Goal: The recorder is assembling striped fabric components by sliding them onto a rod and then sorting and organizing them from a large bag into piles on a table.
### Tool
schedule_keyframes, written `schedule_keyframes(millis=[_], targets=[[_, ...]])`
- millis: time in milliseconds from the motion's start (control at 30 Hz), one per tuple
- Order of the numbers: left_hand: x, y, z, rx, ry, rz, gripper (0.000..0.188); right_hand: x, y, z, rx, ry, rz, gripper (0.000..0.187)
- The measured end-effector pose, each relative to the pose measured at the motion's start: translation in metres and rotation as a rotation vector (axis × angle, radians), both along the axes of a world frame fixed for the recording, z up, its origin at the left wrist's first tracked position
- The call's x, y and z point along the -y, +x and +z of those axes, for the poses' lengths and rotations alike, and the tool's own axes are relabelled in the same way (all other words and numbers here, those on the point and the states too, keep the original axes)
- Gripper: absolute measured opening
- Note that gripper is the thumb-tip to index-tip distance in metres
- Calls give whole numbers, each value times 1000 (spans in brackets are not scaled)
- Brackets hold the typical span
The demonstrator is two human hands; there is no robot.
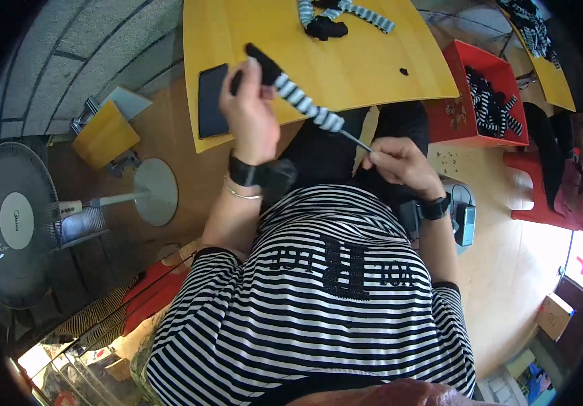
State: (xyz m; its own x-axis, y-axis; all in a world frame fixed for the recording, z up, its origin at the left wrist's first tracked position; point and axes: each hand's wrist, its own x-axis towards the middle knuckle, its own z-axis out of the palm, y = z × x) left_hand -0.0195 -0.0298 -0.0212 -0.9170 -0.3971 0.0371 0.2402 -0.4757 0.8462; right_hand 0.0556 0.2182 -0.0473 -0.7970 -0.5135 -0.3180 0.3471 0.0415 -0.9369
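Striped shirt (318, 318) on the person lies nearest the camera. At the left, a white fan (16, 220) stands on the floor. A dark flat slab (213, 105) lies along the left of the yellow worktop (345, 71). Left hand (251, 108): fingers clamped on the black end of a striped fabric piece (299, 99), held slanting across the worktop's near edge. A thin rod (357, 141) comes from its lower end, pinched in the fingers of the right hand (403, 164); whether it runs inside is hidden. Judging by the bunched bands, the step looks like working fabric along the rod; the next move would call for firm rod control while the cloth slides. Further right, a red box (448, 88) holds a tangled heap of black-and-white striped pieces (494, 111).
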Motion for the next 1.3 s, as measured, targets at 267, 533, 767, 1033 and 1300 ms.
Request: schedule_keyframes(millis=[267,533,767,1033,1300], targets=[[-27,8,-28,170,-11,-256,21,-21,10,-7,-113,-179,-553,27],[-75,10,-34,253,-167,-671,19,8,-10,-14,-117,-60,-574,11],[-93,-88,-58,-18,-586,-653,22,-83,-37,-17,-211,139,-842,13],[-176,-191,-67,-496,-1385,-191,21,-288,-92,-15,-515,670,-1260,21],[-154,-207,-85,-343,-1466,-266,18,-196,-75,-32,-378,287,-1123,18]])
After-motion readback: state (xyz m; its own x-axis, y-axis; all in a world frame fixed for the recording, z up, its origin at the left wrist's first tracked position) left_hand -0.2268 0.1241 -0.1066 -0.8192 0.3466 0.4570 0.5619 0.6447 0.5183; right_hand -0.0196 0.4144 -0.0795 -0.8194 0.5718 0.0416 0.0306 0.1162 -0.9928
